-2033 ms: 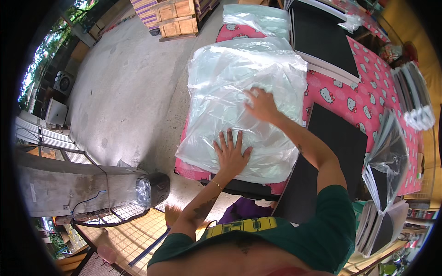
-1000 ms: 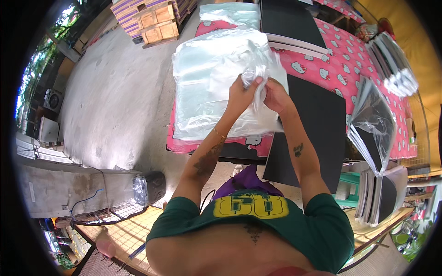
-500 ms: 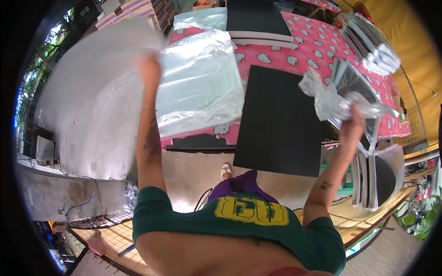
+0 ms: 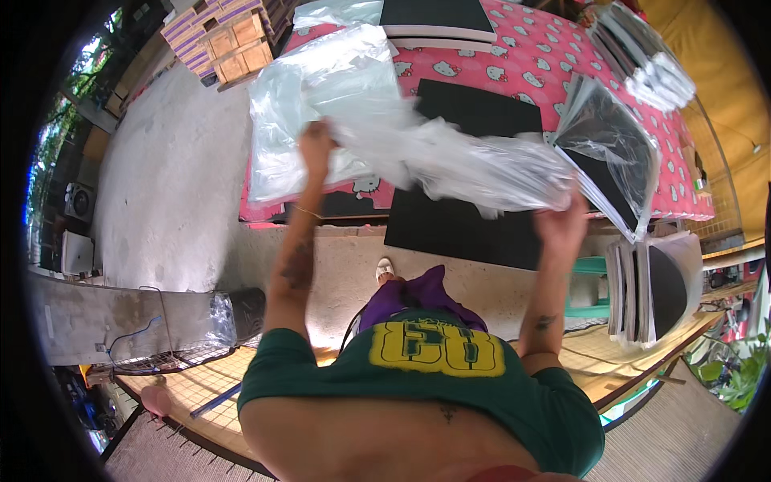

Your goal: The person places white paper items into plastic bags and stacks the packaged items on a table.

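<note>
A clear plastic sheet [image 4: 458,161], gathered into loose folds and smeared by motion, stretches between my two hands. At its left end my left hand [image 4: 318,143] is closed on an edge of it. The bunched right end sits in my right hand [image 4: 560,218], whose fingers are blurred but wrapped round the folds. Below the plastic lies a black board [image 4: 462,229], jutting over the table's near edge and partly hidden by the sheet. Left of it, a pile of clear plastic sheets [image 4: 277,128] rests close to my left hand.
A pink patterned cloth [image 4: 522,44] covers the table. Black boards with white edges [image 4: 438,20] lie at the back. Plastic-wrapped boards [image 4: 614,153] lean at the right, above more upright boards [image 4: 630,293]. Stacked boxes [image 4: 217,36] stand at the far left on the concrete floor [image 4: 173,169].
My left hand has swung in from the left, drawing the plastic across the black board. My right hand has moved left and nearer me. The sheet, spread wide before, is now gathered.
</note>
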Tool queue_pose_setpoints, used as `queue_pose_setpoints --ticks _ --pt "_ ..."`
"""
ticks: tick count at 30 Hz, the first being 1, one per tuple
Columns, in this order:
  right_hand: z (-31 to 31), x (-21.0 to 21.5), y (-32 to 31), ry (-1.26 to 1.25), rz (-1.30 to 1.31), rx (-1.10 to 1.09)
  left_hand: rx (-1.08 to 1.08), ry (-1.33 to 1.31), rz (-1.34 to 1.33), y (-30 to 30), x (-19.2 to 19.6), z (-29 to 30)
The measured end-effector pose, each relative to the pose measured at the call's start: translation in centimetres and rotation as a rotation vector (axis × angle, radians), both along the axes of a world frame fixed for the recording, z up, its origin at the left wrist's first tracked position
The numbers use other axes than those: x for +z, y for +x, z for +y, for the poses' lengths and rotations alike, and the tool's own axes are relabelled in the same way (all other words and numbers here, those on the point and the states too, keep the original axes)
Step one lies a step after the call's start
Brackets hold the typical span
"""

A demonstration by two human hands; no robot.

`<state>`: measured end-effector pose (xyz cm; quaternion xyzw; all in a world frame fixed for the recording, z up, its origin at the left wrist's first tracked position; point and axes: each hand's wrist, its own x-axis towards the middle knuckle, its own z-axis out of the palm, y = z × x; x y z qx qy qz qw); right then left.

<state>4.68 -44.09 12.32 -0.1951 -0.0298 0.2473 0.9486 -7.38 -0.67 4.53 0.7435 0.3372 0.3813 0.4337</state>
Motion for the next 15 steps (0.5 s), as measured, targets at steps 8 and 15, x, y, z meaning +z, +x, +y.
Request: queue_pose_setpoints --ticks 8,15 --pt "-12.8 4.3 3.8 -0.923 -0.474 -0.722 0.765 1.148 0.496 -7.9 7.4 21.2" --pt "4.2 -4.0 -3.6 -0.734 -0.510 0.095 -0.885 -0.118 -0.164 1.7 5.5 -16.3"
